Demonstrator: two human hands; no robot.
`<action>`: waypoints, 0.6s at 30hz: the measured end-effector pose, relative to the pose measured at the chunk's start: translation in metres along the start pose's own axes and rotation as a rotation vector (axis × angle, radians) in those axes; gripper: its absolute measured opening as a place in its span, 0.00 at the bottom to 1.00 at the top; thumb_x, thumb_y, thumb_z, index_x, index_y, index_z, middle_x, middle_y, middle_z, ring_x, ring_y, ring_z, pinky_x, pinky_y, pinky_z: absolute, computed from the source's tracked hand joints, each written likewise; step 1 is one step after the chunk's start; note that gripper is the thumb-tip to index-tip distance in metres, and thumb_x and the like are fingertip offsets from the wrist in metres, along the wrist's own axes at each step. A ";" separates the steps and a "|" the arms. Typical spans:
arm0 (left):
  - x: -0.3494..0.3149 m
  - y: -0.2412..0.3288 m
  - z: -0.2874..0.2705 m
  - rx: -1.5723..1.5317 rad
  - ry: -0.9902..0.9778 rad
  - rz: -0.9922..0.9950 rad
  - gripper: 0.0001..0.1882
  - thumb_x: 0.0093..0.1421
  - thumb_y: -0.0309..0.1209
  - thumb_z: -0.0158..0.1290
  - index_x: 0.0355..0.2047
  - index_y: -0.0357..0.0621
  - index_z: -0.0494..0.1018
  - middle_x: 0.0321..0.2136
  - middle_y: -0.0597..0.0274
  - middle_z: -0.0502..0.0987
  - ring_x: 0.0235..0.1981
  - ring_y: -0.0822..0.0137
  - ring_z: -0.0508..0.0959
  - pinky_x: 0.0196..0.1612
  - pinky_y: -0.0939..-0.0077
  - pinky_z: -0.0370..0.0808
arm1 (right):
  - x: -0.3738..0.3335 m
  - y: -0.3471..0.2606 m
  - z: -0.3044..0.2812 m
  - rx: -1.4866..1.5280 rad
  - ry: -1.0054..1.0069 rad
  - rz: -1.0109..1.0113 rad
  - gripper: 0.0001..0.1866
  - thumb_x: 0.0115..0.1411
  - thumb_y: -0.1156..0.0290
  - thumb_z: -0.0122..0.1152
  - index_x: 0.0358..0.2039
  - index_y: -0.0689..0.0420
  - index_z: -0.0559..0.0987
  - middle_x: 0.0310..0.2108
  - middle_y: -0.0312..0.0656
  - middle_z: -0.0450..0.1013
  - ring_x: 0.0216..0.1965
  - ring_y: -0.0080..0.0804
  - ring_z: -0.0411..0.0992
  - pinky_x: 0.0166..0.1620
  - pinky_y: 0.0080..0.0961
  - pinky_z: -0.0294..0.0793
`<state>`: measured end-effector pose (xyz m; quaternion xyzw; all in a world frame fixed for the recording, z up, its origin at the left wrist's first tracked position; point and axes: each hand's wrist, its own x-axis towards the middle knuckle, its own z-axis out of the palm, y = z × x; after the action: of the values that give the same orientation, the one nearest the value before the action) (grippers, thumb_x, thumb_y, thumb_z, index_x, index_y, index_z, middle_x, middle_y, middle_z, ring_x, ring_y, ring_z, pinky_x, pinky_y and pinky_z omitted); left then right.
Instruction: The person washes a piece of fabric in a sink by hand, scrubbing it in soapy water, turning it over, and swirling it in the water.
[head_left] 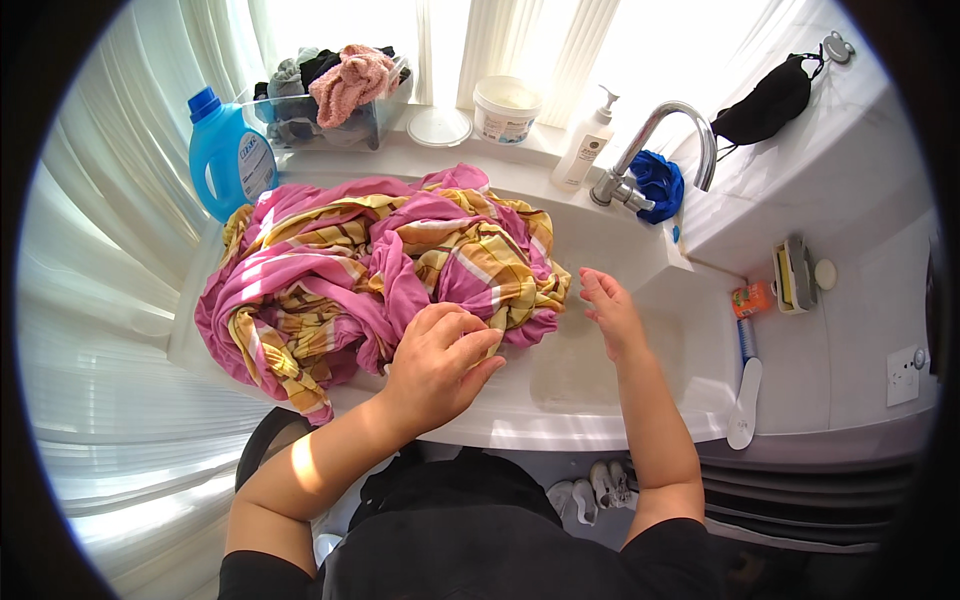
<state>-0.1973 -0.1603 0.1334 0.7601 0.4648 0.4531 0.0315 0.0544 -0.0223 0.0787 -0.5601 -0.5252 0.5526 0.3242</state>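
Head view: a white sink (640,400).
Cloth (380,270): pink-and-yellow striped, heaped at ten o'clock, unsorted.
Left hand (440,360): fingers curled, pinching the cloth's near edge.
Right hand (610,310): fingers spread, empty, beside cloth at three o'clock.

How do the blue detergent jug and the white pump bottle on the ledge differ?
The blue detergent jug is broad, with a handle and a screw cap; the white pump bottle is slim with a pump head. The jug stands left of the pink striped cloth, the bottle beside the tap. Both stand upright.
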 end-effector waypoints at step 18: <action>0.055 0.029 0.085 -0.597 -0.215 -0.465 0.13 0.54 0.31 0.65 0.36 0.37 0.80 0.26 0.70 0.74 0.23 0.82 0.70 0.27 0.87 0.69 | -0.047 -0.039 0.005 0.556 -0.407 0.036 0.32 0.66 0.45 0.48 0.56 0.61 0.67 0.49 0.42 0.69 0.50 0.28 0.68 0.52 0.27 0.70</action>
<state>-0.1082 -0.1040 0.1334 0.6351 0.4664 0.4668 0.4015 0.0485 -0.0585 0.1275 -0.3377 -0.3985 0.7805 0.3434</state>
